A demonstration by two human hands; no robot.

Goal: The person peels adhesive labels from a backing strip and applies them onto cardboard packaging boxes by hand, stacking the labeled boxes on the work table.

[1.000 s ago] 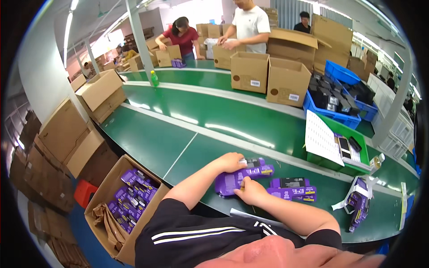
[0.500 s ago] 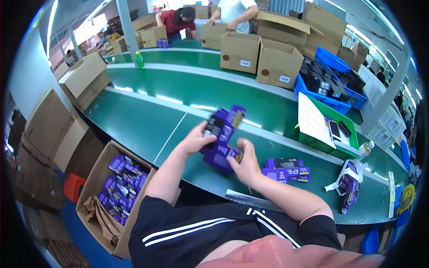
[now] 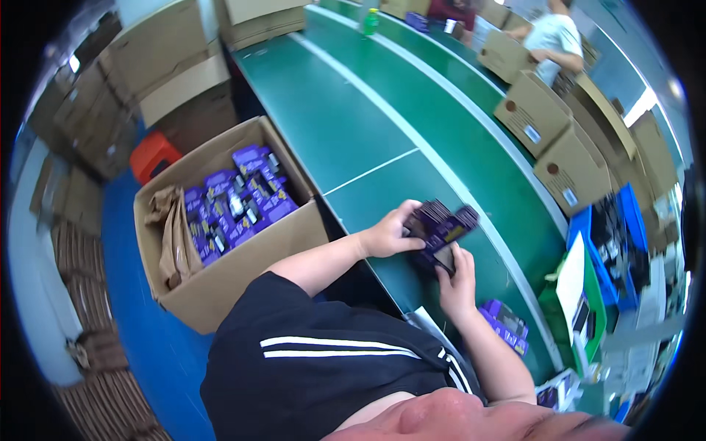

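- Holding a stack of small purple packets (image 3: pixel 440 229) above the green table (image 3: pixel 346 125), the right hand (image 3: pixel 456 283) grips its near end.
- The left hand (image 3: pixel 386 234) clamps the side.
- Light, stiff, probably slippery; squeeze both ends.
- More packets fill the open carton (image 3: pixel 220 287) on the left.

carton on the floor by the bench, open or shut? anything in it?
Open. The floor carton has its top flaps spread, and small purple packs fill part of it beside crumpled brown paper. How deep the packs go cannot be told.
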